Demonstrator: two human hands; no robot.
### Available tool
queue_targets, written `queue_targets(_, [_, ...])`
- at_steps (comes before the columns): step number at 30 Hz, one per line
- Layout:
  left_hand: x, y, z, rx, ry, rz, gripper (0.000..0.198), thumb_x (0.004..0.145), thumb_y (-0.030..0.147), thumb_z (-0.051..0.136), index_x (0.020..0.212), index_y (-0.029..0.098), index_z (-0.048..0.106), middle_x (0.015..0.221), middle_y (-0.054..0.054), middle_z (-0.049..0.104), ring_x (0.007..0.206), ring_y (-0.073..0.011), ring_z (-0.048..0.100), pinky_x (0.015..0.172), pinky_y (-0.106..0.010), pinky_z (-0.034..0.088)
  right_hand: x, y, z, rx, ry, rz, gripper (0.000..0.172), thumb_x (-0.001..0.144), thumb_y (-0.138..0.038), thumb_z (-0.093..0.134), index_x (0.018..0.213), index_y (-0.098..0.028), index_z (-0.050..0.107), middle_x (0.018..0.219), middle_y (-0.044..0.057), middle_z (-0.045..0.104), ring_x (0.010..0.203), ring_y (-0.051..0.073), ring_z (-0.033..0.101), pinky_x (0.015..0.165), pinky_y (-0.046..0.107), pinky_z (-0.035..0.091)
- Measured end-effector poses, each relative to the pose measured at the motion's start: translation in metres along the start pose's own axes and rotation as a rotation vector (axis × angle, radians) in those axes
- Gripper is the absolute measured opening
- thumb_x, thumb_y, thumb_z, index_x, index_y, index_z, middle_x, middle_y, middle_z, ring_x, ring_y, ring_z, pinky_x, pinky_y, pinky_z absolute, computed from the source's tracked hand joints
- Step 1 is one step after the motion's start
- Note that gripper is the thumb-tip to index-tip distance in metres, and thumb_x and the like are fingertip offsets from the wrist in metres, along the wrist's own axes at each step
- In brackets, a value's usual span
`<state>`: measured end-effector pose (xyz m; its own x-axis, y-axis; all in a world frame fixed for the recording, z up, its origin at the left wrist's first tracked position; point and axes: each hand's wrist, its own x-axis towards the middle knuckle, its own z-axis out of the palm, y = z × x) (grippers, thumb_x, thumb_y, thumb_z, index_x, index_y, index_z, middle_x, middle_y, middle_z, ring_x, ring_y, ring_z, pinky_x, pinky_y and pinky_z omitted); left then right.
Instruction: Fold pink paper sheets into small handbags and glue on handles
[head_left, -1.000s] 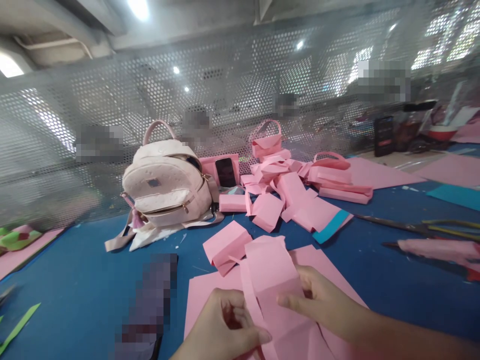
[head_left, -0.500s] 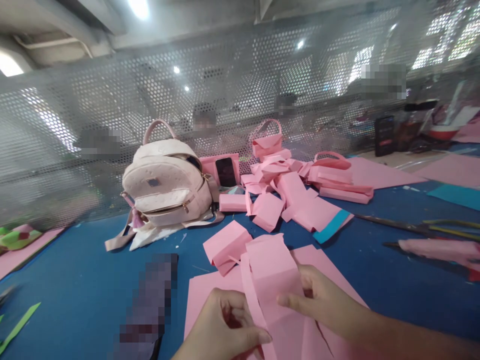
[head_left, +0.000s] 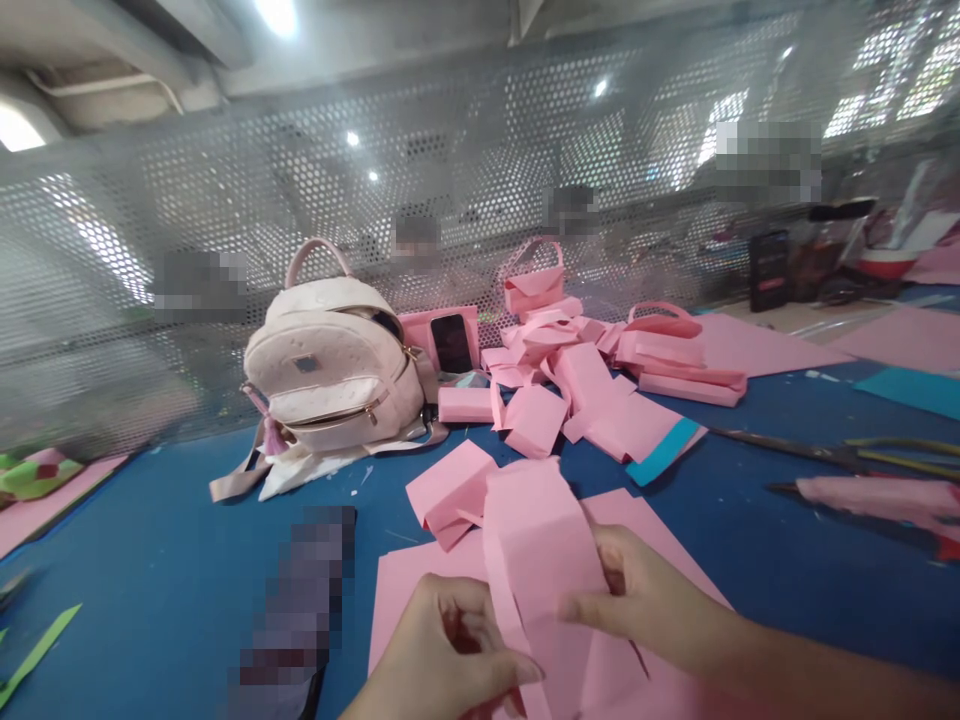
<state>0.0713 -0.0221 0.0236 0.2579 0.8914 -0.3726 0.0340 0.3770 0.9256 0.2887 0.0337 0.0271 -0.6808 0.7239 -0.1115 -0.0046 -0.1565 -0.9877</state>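
Between my hands is a folded piece of pink paper (head_left: pixel 541 545), standing up from the table with a narrow flap along its left edge. My left hand (head_left: pixel 469 645) pinches that left edge near the bottom between thumb and fingers. My right hand (head_left: pixel 637 600) grips the right side, thumb on the front face and fingers behind. Underneath lie flat pink sheets (head_left: pixel 405 590). Just beyond the held paper rests a small folded pink paper box (head_left: pixel 454 490). The lower end of the held piece runs out of the frame.
A pale backpack (head_left: pixel 337 370) stands at the back left, near a phone (head_left: pixel 452 344). Folded pink pieces (head_left: pixel 581 375) are heaped behind my hands. Scissors (head_left: pixel 847 455) and a pink-wrapped glue gun (head_left: pixel 870 497) lie right. A blurred dark object (head_left: pixel 304 600) lies left. A perforated metal screen (head_left: pixel 450 130) closes the back.
The narrow left flap of the pink paper has closed in against the main face, and the paper's top has bent slightly. Both hands stay in nearly the same place.
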Motion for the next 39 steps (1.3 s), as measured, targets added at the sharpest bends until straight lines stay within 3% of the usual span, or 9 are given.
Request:
queue_targets(4, [-0.003,0.007,0.002,-0.026,0.029,0.012,0.046,0.059,0.048,0.094,0.066,0.01,0.071,0.056,-0.009,0.07,0.039,-0.0087,0.053,0.041,-0.02,0.037,0.002,-0.001,0.001,-0.017,0.01,-0.035,0.04,0.074,-0.046,0.088,0.099,-0.016,0.079,0.087,0.005,0.078,0.085,0.024,0.073,0.078,0.032,0.056])
queue_targets(7, [-0.005,0.012,0.005,-0.083,0.07,0.062,0.045,0.058,0.047,0.095,0.068,0.009,0.073,0.055,-0.007,0.069,0.043,-0.0085,0.055,0.046,-0.019,0.041,0.002,-0.004,0.003,0.037,0.036,-0.025,0.037,0.076,-0.043,0.086,0.101,-0.017,0.078,0.084,0.005,0.078,0.081,0.022,0.074,0.073,0.03,0.057])
queue_targets(10, [-0.004,0.012,0.005,-0.129,0.076,0.104,0.045,0.058,0.045,0.096,0.072,0.009,0.075,0.062,-0.008,0.072,0.051,-0.0107,0.061,0.053,-0.02,0.045,0.002,-0.004,0.003,0.055,0.039,-0.004,0.042,0.078,-0.044,0.085,0.108,-0.016,0.075,0.083,0.006,0.078,0.078,0.022,0.075,0.067,0.028,0.059])
queue_targets(13, [-0.002,0.007,0.004,-0.043,0.037,0.019,0.045,0.056,0.042,0.097,0.077,0.009,0.074,0.06,-0.008,0.073,0.046,-0.0105,0.057,0.046,-0.02,0.041,0.001,0.0,0.001,0.025,0.049,0.023,0.051,0.081,-0.047,0.082,0.117,-0.014,0.07,0.085,0.008,0.079,0.071,0.022,0.077,0.058,0.027,0.059])
queue_targets(18, [-0.002,0.003,0.002,0.019,0.059,0.059,0.045,0.062,0.047,0.093,0.061,0.014,0.063,0.059,-0.01,0.073,0.044,-0.0104,0.056,0.048,-0.022,0.042,0.0,0.005,0.001,-0.03,0.07,0.054,0.056,0.085,-0.052,0.076,0.123,-0.013,0.062,0.07,0.006,0.078,0.05,0.015,0.071,0.041,0.018,0.042])
queue_targets(22, [-0.004,0.008,0.004,-0.024,0.043,0.095,0.045,0.062,0.051,0.092,0.065,0.012,0.07,0.065,-0.011,0.075,0.056,-0.0176,0.069,0.057,-0.025,0.05,0.001,0.0,0.003,-0.049,0.1,0.032,0.055,0.085,-0.055,0.074,0.12,-0.013,0.061,0.067,0.007,0.078,0.048,0.016,0.07,0.039,0.019,0.035])
queue_targets(28, [-0.003,0.006,0.006,-0.053,0.039,0.075,0.044,0.061,0.047,0.094,0.077,0.01,0.076,0.064,-0.01,0.074,0.055,-0.0158,0.068,0.055,-0.022,0.048,0.001,0.0,0.002,-0.057,0.116,0.036,0.055,0.085,-0.054,0.074,0.12,-0.014,0.06,0.069,0.007,0.079,0.049,0.016,0.071,0.041,0.018,0.036])
queue_targets(32, [-0.003,0.007,0.007,0.053,0.021,0.064,0.028,0.065,0.034,0.09,0.072,0.01,0.078,0.064,-0.01,0.076,0.059,-0.0165,0.07,0.06,-0.023,0.052,0.0,0.002,0.003,-0.053,0.096,0.023,0.053,0.087,-0.05,0.074,0.122,-0.014,0.059,0.073,0.008,0.079,0.051,0.016,0.072,0.041,0.018,0.039])
queue_targets(39, [-0.003,0.006,0.003,0.112,-0.049,0.071,0.024,0.071,0.033,0.084,0.072,0.01,0.079,0.068,-0.012,0.077,0.057,-0.014,0.068,0.058,-0.021,0.051,0.004,-0.003,-0.002,-0.08,0.33,-0.016,0.058,0.084,-0.063,0.07,0.113,-0.013,0.061,0.057,0.001,0.07,0.044,0.019,0.068,0.038,0.022,0.046])
